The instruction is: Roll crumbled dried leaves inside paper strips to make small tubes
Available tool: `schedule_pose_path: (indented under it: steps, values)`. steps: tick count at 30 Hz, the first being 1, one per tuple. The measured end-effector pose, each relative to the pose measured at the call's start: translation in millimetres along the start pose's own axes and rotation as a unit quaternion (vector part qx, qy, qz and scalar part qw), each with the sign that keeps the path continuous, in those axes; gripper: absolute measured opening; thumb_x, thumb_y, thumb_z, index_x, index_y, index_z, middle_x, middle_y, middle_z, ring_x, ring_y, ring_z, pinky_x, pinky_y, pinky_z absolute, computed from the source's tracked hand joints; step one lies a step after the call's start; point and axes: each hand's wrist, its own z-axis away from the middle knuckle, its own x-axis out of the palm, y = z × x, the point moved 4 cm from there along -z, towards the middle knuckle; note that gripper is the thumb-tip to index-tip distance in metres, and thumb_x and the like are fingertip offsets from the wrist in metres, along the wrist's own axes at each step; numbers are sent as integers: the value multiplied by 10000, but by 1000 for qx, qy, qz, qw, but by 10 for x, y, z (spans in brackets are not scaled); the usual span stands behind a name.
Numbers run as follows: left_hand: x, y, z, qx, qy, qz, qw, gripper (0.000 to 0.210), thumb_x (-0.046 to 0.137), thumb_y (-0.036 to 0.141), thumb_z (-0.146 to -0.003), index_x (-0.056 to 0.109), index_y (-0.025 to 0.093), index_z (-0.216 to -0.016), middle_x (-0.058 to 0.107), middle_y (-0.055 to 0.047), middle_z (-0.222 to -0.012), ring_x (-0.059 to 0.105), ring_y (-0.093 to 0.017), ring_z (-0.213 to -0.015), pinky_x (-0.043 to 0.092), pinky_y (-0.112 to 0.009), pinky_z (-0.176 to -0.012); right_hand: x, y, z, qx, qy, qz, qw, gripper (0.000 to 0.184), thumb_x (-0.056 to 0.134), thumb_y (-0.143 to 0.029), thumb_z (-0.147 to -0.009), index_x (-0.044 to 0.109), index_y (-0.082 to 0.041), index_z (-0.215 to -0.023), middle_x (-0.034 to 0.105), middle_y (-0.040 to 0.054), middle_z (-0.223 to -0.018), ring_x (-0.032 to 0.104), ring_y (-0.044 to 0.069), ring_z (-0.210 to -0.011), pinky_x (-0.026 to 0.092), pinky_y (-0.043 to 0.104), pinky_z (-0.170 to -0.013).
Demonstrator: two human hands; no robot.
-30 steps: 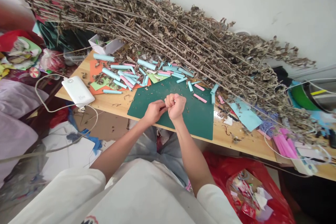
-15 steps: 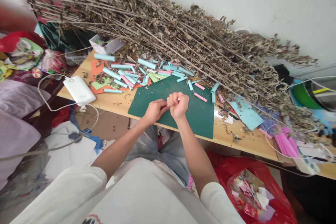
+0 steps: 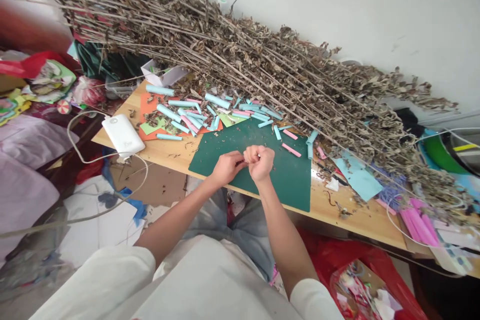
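Over the green cutting mat (image 3: 288, 185) my two hands meet, fingertips touching. My left hand (image 3: 228, 167) is pinched closed, its thumb and fingers pressed against the side of the right. My right hand (image 3: 259, 161) is curled into a fist. Whatever lies between the fingers is too small or hidden to name. Beyond the hands, several rolled blue paper tubes (image 3: 217, 100) and pink paper tubes (image 3: 291, 150) lie scattered on the mat's far edge and on an orange sheet (image 3: 150, 105).
A big bundle of dried leafy stalks (image 3: 240, 55) spans the back of the wooden table (image 3: 172, 155). A white power bank (image 3: 123, 135) with a cable lies at the left. To the right are a light blue sheet (image 3: 358, 175) and pink rolls (image 3: 418, 222). A red bag (image 3: 318, 250) stands below.
The view has shifted slightly, so the table appears a little lower and further right. My hands stay together over the mat, and the right fist has turned slightly.
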Motion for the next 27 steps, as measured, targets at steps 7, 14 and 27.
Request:
schedule_pose_path:
  steps: [7,14,27]
  values:
    - [12,-22,-1,-7,21,11,1000,259,587,393,-917,723,176,-874,672,-42,-828,616,-140,-754,433,-232,-682,55,-429,-93,19,-11,-16,1000,623,443,-643,-871,222,-231,-459,164,-72,-429,158,84,-394,170,268,-422]
    - [19,-40,11,-17,34,35,999,248,620,402,-897,739,185,-898,706,-56,-873,643,-148,-767,456,-241,-679,-538,-970,-101,-97,79,169,978,563,364,-657,-908,294,-239,-538,220,-61,-487,205,108,-429,234,278,-461]
    - [12,-34,12,-27,50,37,998,220,641,384,-884,740,188,-896,694,-42,-847,623,-130,-720,458,-234,-665,-1057,-265,4,-81,17,703,706,269,529,-359,-891,659,-179,-1043,601,152,-1066,512,299,-1051,410,446,-917]
